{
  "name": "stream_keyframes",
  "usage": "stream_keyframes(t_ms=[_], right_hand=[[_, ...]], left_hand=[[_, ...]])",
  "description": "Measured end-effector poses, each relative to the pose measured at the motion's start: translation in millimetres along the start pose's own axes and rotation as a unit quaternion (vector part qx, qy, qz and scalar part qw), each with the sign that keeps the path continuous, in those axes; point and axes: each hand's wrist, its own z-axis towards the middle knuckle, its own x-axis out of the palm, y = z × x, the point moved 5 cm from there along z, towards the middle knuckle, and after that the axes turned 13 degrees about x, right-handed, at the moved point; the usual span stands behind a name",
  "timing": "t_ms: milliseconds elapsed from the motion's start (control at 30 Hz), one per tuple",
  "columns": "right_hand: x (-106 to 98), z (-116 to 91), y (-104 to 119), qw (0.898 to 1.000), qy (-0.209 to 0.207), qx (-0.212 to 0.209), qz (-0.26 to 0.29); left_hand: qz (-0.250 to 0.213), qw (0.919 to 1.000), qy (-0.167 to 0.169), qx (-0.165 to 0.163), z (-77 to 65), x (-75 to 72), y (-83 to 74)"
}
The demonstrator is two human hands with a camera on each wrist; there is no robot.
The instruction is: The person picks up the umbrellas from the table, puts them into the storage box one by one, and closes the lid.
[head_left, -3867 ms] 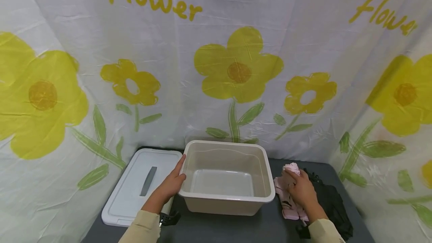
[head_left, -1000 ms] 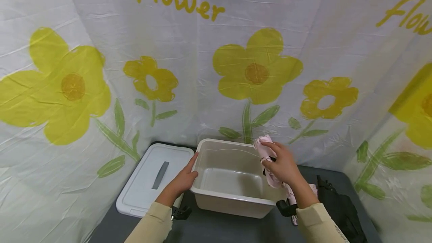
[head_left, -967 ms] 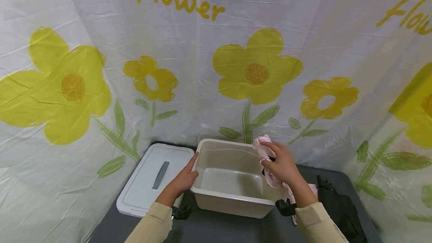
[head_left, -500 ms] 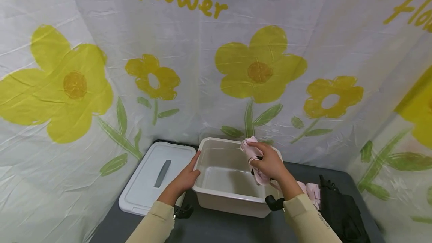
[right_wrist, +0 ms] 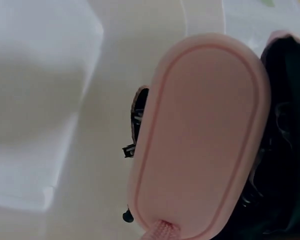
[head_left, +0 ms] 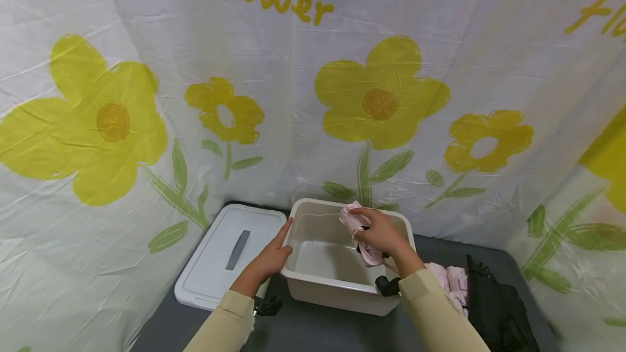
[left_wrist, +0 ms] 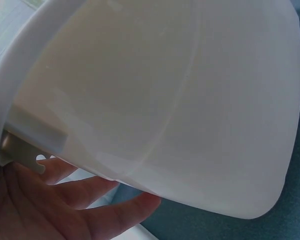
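A beige plastic tub point(head_left: 342, 299) stands in the middle of the head view. My right hand point(head_left: 383, 231) holds a pink folding umbrella point(head_left: 364, 249), tilted, over the inside of the tub. The right wrist view shows its rounded pink end point(right_wrist: 200, 130) with a cord, plus dark cloth point(right_wrist: 285, 165) and bits of metal ribs beside it. My left hand point(head_left: 268, 261) rests against the tub's left rim. Seen in the left wrist view, the fairly straight fingers point(left_wrist: 120, 212) lie along the outer wall below the rim; the thumb is hidden there.
A white lid point(head_left: 210, 265) with a grey handle lies left of the tub on the dark table point(head_left: 332, 333). Pink rolled bundles point(head_left: 452, 281) and a black cloth item point(head_left: 499, 308) lie at the right. A flower-printed curtain point(head_left: 293, 167) hangs behind.
My right hand has lifted the pink umbrella from the table at the right and carried it left over the tub. The left hand stays at the tub's rim.
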Motion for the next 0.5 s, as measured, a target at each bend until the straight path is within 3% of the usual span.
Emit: stream_keyframes(t_ms=[333, 500], right_hand=[[11.0, 10.8, 13.2, 0.999, 0.047, -0.013, 0.002], [18.7, 15.8, 18.6, 0.997, 0.069, -0.023, -0.025]], left_hand=[[-0.01, 0.9999, -0.001, -0.002, -0.9, -1.1, -1.2], [-0.01, 0.9999, -0.002, -0.001, -1.7, -1.2, 0.0]])
